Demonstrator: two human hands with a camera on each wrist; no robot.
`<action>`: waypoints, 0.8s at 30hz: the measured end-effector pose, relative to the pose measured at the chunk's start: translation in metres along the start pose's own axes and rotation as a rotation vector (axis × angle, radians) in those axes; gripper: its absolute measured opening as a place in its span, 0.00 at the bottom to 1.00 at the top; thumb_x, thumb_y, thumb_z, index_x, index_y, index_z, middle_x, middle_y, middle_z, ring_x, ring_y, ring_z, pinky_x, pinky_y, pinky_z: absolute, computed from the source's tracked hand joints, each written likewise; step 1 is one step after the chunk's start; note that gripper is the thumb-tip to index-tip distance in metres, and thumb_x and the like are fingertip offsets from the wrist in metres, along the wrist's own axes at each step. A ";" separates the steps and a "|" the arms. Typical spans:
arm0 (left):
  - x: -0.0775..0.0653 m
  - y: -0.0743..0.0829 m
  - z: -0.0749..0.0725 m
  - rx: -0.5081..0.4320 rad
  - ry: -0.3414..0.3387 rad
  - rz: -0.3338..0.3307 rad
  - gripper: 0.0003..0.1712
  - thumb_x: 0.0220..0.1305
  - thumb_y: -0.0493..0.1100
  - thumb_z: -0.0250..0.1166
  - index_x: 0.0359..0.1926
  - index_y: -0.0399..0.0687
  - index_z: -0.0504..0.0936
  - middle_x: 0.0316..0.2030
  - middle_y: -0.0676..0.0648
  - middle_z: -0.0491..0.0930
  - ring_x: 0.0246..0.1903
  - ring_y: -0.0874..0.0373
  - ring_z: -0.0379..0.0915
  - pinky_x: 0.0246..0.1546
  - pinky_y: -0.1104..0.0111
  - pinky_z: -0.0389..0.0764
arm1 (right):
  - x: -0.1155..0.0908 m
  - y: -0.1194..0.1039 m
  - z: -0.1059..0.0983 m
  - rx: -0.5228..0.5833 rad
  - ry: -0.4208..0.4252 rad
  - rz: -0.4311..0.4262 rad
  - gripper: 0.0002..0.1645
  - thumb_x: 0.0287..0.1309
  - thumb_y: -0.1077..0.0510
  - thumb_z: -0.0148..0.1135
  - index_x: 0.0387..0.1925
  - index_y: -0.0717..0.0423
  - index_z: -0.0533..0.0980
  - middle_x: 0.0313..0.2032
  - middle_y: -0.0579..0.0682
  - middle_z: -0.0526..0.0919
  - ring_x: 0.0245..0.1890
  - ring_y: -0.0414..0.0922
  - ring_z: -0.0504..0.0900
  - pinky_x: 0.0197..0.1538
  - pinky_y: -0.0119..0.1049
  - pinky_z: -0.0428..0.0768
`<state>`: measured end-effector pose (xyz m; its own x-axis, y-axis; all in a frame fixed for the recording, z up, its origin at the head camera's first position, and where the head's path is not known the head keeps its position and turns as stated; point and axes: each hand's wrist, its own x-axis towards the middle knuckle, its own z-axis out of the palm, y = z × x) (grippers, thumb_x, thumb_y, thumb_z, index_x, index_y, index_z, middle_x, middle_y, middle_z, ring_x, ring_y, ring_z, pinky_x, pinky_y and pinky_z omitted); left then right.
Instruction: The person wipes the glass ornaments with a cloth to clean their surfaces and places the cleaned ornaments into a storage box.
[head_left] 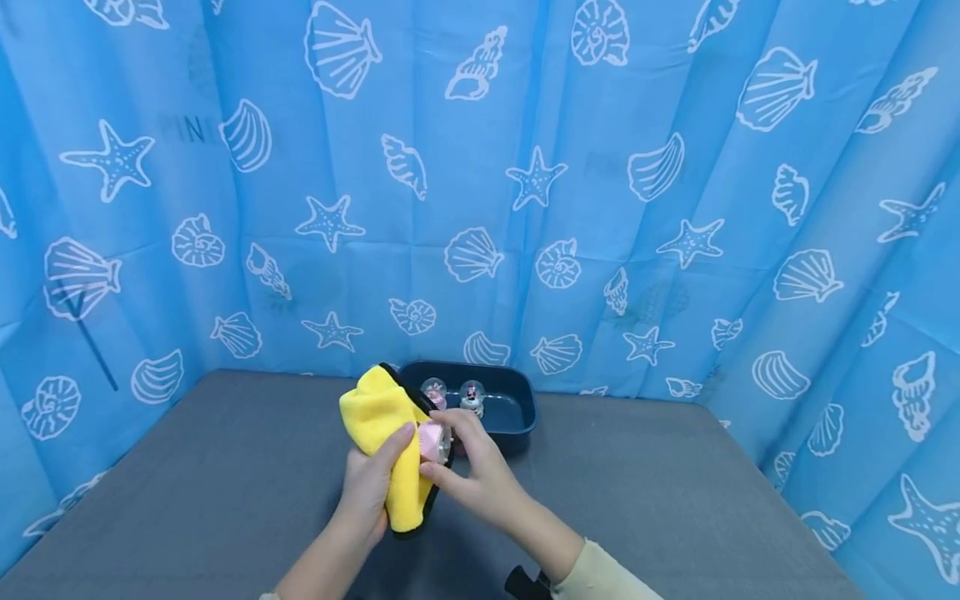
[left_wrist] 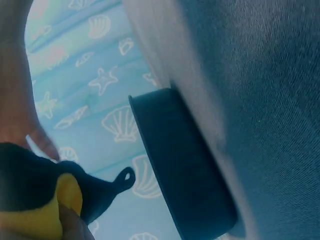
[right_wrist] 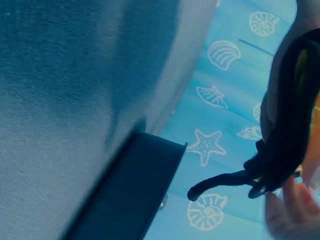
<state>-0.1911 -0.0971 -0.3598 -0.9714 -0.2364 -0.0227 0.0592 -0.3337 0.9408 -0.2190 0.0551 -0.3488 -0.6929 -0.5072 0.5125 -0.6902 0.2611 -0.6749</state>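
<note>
A yellow cloth with a black edge is bunched in my left hand, thumb on top of it. Against the cloth sits a small snow globe with a pink base, its clear end facing right. My right hand pinches this globe between thumb and fingers, and the cloth lies partly behind it. In the left wrist view a black loop sticks out from the cloth. The right wrist view shows the cloth's dark side hiding much of the globe, with fingertips below.
Behind the hands, a dark blue bin stands on the grey table. Inside are two small globes, a pink one and a whitish one. A blue shell-print curtain hangs behind the table.
</note>
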 end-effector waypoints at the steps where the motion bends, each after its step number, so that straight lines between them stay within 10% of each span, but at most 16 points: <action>1: 0.000 0.000 0.000 0.005 0.004 0.008 0.31 0.67 0.46 0.62 0.62 0.39 0.57 0.45 0.44 0.69 0.41 0.54 0.72 0.42 0.64 0.77 | 0.001 -0.001 -0.001 0.014 -0.013 0.059 0.29 0.62 0.53 0.64 0.61 0.58 0.69 0.54 0.52 0.72 0.49 0.48 0.72 0.53 0.43 0.77; 8: 0.002 -0.001 0.001 0.044 -0.008 0.051 0.31 0.68 0.47 0.61 0.62 0.41 0.57 0.47 0.44 0.69 0.43 0.53 0.71 0.43 0.64 0.76 | 0.007 -0.001 -0.005 0.023 -0.065 0.201 0.29 0.62 0.48 0.64 0.57 0.61 0.72 0.45 0.50 0.78 0.40 0.46 0.75 0.41 0.32 0.78; 24: 0.015 0.015 0.004 0.058 0.091 -0.018 0.34 0.68 0.54 0.60 0.63 0.39 0.58 0.50 0.42 0.68 0.47 0.51 0.69 0.45 0.64 0.75 | 0.004 0.013 -0.015 0.002 -0.008 -0.128 0.28 0.53 0.63 0.71 0.57 0.61 0.73 0.53 0.56 0.77 0.49 0.49 0.75 0.46 0.38 0.80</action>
<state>-0.2053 -0.1016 -0.3443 -0.9471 -0.3138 -0.0675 0.0265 -0.2859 0.9579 -0.2340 0.0690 -0.3480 -0.5972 -0.5432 0.5902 -0.7727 0.1920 -0.6051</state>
